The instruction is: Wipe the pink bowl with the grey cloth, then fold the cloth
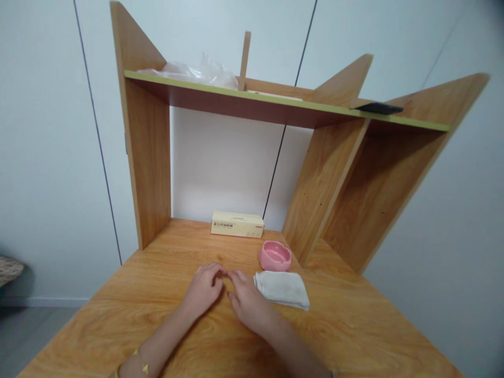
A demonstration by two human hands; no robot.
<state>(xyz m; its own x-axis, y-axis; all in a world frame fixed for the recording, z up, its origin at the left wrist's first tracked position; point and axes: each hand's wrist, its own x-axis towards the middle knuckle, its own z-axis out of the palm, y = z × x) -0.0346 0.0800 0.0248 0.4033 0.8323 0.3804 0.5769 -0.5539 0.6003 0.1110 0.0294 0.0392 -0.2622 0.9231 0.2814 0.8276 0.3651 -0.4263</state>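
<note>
Both hands rest on the wooden desktop with fingertips nearly meeting. My left hand (203, 289) has gently curved fingers, thumb apart from them, and nothing shows in it. My right hand (249, 302) is likewise loosely curved, with no object visible in it. Just right of the right hand lies a folded white cloth (282, 288). Behind that cloth stands a pink ashtray-like bowl (275, 256) with notches in its rim. Farther back, a cream-coloured oblong box (237, 224) with printed lettering sits near the wall.
A wooden shelf unit (149, 157) rises from the back of the desk (157, 304), with upright dividers at left and right. On its upper shelf lie a clear plastic bag (200, 72) and a dark flat object (379, 108). Something woven shows at the far left edge.
</note>
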